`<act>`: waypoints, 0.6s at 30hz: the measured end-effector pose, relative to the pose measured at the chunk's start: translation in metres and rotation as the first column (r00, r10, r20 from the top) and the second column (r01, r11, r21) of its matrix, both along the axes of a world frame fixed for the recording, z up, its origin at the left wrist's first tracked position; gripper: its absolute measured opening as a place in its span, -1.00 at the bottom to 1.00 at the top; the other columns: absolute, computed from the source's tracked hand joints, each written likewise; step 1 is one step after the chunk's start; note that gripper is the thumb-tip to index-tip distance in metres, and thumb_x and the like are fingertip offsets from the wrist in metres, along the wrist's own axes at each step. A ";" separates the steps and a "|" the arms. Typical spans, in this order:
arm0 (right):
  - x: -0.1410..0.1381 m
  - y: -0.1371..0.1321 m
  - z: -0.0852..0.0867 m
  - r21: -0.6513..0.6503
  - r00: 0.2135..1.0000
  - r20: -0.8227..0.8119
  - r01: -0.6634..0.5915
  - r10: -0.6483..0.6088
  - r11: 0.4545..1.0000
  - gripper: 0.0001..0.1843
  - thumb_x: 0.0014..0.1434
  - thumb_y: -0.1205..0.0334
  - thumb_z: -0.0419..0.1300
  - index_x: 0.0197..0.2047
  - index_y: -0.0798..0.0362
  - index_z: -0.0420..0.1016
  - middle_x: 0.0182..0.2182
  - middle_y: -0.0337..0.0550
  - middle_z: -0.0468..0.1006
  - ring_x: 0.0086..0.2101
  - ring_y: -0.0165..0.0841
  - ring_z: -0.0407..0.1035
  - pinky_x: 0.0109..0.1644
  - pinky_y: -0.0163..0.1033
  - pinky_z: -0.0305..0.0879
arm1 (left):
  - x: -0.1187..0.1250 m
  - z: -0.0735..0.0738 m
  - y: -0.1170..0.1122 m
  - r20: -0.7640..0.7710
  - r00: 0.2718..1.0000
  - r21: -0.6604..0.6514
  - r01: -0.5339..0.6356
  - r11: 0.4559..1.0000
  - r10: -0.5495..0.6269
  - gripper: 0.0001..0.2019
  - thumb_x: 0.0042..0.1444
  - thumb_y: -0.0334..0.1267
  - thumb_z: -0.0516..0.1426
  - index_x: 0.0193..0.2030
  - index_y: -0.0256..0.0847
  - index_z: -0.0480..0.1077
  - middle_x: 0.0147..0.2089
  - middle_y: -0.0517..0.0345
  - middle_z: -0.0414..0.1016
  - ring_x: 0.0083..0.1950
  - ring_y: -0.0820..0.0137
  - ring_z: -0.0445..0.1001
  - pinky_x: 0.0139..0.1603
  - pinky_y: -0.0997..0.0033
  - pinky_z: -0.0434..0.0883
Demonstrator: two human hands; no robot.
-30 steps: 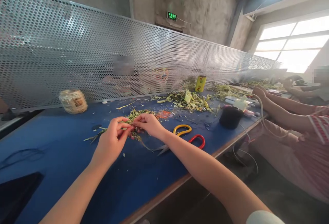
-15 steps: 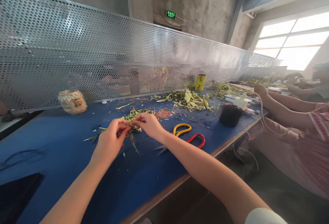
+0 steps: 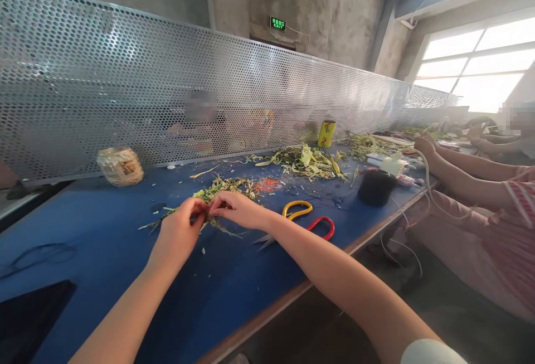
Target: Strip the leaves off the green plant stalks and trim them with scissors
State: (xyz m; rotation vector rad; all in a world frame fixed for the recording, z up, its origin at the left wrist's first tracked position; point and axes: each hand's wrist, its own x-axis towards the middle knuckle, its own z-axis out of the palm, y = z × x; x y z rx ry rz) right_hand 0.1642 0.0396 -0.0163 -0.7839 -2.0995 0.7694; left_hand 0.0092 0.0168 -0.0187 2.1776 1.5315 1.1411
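Observation:
Both my hands meet over a small bundle of green stems (image 3: 211, 220) low above the blue table (image 3: 104, 224). My left hand (image 3: 180, 232) has its fingers curled and pinches the bundle from the left. My right hand (image 3: 238, 209) pinches the same bundle from the right, fingertips touching the left hand's. A loose heap of green plant trimmings (image 3: 223, 185) lies just beyond my hands. Scissors with one yellow and one red handle (image 3: 305, 220) lie on the table right of my right wrist.
A perforated metal screen (image 3: 125, 85) runs along the table's far side. A jar (image 3: 120, 165) stands at the left, a yellow can (image 3: 326, 134) and a larger pile of leaves (image 3: 307, 161) farther right. A black spool (image 3: 376, 187) sits near a co-worker's arms (image 3: 460, 177).
Both hands have sunk slightly toward the table with the bundle. The trailing stems that hung below my hands now lie flatter, pointing right.

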 end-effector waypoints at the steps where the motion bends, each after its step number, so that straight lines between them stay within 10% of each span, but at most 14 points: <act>1: 0.000 0.001 -0.002 -0.056 0.999 -0.049 -0.018 0.015 0.998 -0.93 0.09 0.35 0.07 -0.43 0.09 0.25 -0.42 -0.25 0.37 -0.40 -0.49 0.27 -0.28 -0.35 0.21 | 0.000 0.000 -0.001 0.011 1.000 0.004 -0.001 1.000 0.001 -0.86 -0.08 -0.20 0.02 -0.32 -0.13 0.24 -0.33 0.09 0.49 -0.30 0.28 0.48 -0.29 0.38 0.34; 7: 0.000 0.000 -0.004 -0.258 0.974 -0.192 -0.164 0.115 0.952 -0.90 0.13 0.36 0.01 -0.43 0.10 0.19 -0.51 -0.29 0.41 -0.56 -0.57 0.28 -0.47 -0.44 0.21 | 0.002 0.006 -0.004 0.092 0.995 -0.037 0.046 0.998 -0.042 -0.78 -0.07 -0.20 0.04 -0.24 -0.12 0.20 -0.39 0.15 0.49 -0.38 0.33 0.47 -0.35 0.41 0.35; 18: -0.001 0.006 -0.011 -0.337 0.981 -0.192 -0.031 -0.036 0.941 -0.81 -0.02 0.47 0.11 -0.34 0.06 0.18 -0.64 -0.42 0.39 -0.65 -0.56 0.25 -0.51 -0.44 0.20 | 0.003 0.009 -0.008 0.209 0.977 -0.029 -0.033 0.999 0.039 -0.71 -0.08 -0.07 0.07 -0.25 -0.15 0.17 -0.44 0.22 0.47 -0.59 0.43 0.37 -0.47 0.44 0.29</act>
